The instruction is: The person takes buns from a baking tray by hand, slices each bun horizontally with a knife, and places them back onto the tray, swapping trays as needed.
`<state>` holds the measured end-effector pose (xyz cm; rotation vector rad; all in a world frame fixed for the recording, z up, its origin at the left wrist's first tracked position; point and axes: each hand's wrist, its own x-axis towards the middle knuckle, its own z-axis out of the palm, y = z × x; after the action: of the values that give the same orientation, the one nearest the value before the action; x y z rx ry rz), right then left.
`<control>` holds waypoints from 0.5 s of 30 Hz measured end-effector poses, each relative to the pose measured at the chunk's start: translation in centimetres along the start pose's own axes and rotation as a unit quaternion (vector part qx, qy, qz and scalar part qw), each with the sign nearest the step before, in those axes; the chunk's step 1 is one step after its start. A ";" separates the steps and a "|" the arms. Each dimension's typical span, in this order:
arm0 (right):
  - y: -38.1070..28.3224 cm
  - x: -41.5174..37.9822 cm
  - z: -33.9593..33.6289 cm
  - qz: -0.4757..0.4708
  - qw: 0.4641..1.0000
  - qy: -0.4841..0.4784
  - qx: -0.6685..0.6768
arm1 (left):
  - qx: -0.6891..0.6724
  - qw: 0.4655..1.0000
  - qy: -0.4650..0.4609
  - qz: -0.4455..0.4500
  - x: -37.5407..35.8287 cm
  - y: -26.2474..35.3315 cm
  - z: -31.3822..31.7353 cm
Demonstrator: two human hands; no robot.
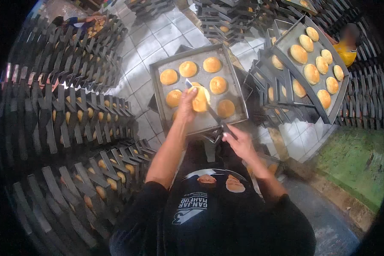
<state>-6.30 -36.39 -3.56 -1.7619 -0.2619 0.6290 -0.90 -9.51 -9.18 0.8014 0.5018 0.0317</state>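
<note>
My left hand is closed around a round golden bun, held above a square metal tray. In my right hand is the dark handle of a long knife. Its blade runs diagonally up to the bun, and the tip shows beyond the bun's far left side. The bun's pale inside shows along the upper edge by the blade. Several whole buns lie spaced out in the tray, some partly covered by my left hand and the held bun.
On the right, another tray of buns rests on stacked trays. Tall stacks of dark trays with buns line the left side. A person in yellow is at the upper right; another person's arm reaches over buns at the upper left. White tiles cover the floor.
</note>
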 end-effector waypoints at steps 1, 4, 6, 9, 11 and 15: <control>0.2 -0.9 -0.5 -0.004 1.000 -0.002 0.016 | -0.003 1.000 0.000 -0.002 0.2 0.1 -0.1; 2.6 -0.7 0.2 0.030 0.999 -0.010 0.010 | -0.043 0.999 0.020 -0.015 -0.1 -1.4 0.0; 4.0 1.6 1.5 -0.025 0.999 0.018 0.019 | -0.072 0.996 0.051 -0.016 -0.3 -4.4 1.2; 4.5 3.1 2.1 0.035 0.999 -0.003 0.018 | -0.103 0.990 0.090 -0.015 0.2 -6.2 0.7; 5.6 0.5 0.4 0.018 0.999 -0.022 -0.020 | -0.053 0.993 0.103 -0.033 0.6 -6.4 -1.1; 5.9 -8.0 -6.2 0.231 0.970 -0.073 -0.016 | 0.089 0.990 0.096 -0.052 2.3 -8.1 -6.1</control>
<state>-10.46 -47.10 -5.85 -1.8223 0.0453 1.0964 -2.84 -10.58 -19.36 0.9519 0.7360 -0.0329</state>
